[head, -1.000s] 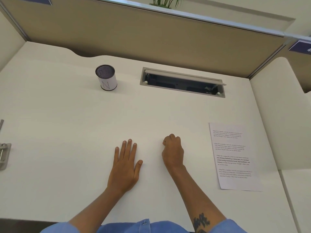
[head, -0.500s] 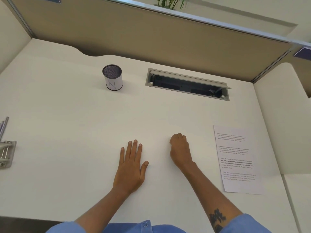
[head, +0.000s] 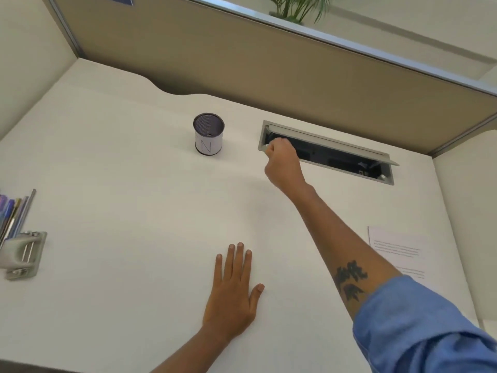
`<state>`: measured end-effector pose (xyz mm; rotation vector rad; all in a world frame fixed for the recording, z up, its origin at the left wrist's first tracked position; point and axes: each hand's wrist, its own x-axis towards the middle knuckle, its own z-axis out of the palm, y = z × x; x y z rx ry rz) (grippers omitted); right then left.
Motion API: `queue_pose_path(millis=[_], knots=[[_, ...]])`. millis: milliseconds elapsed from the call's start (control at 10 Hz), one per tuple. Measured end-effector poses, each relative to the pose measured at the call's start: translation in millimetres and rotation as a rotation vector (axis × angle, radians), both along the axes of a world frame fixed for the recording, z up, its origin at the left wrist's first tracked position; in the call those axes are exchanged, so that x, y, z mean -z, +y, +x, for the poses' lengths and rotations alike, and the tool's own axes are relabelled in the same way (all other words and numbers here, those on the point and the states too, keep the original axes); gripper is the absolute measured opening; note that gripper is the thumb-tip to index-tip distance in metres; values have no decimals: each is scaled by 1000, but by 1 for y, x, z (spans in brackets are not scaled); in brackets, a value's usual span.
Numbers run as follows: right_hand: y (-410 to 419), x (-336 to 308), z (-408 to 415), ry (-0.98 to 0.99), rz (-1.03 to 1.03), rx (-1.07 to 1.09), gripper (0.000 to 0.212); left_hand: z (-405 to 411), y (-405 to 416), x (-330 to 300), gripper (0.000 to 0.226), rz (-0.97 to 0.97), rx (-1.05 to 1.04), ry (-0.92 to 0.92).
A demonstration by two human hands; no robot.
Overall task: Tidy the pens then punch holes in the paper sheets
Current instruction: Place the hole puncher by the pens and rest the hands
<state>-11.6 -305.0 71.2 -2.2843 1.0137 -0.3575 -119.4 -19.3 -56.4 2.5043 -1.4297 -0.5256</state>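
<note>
A mesh pen cup with a white label stands empty toward the back of the white desk. Several pens lie bunched at the far left edge, just above a grey hole punch. A printed paper sheet lies on the right, partly hidden by my right forearm. My left hand rests flat on the desk, fingers apart, holding nothing. My right hand is stretched out to the right of the cup, fingers curled closed, over the left end of the cable tray; nothing shows in it.
A recessed grey cable tray with its lid tipped open sits in the desk at the back. Tan partition panels wall the desk at the back and sides. A second desk surface adjoins on the right.
My right hand has reached forward from the desk's middle to the cable tray beside the cup. The view has swung left, bringing the pens and hole punch into sight. The left hand stays flat.
</note>
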Motion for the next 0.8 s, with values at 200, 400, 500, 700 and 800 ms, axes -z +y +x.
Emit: queue_pose_path(millis=[200, 400, 500, 700, 800], knots=[[10, -20, 113, -25, -37, -159, 39, 4, -3, 4, 84, -3, -8, -23], [3, 3, 165, -42, -34, -106, 18, 6, -5, 11, 87, -22, -18, -40], [-1, 8, 169, -63, -28, -72, 16, 8, -6, 12, 90, -13, -11, -66], [-4, 7, 158, -109, -53, -30, 11, 7, -8, 15, 94, -4, -13, -43], [-6, 6, 155, -170, -50, -18, 15, 4, -9, 19, 94, -37, -25, -59]])
